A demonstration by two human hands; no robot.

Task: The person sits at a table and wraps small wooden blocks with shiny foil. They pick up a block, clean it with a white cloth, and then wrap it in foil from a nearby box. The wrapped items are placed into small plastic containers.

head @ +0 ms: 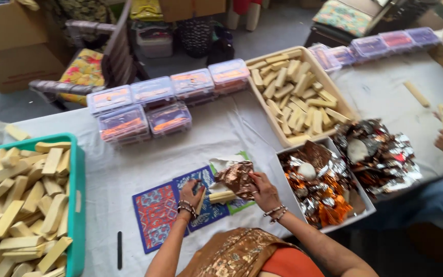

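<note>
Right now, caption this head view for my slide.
Left hand steadies a pale bar while right hand folds brown foil wrapper over it.

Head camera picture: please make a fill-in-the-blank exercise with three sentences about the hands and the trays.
1. The right hand holds a brown foil wrapper over a pale ____.
2. The tray at the left, full of pale bars, is ____ in colour.
3. The white box beside the right hand is full of shiny ____.

Missing words: bar; green; wrappers
</note>
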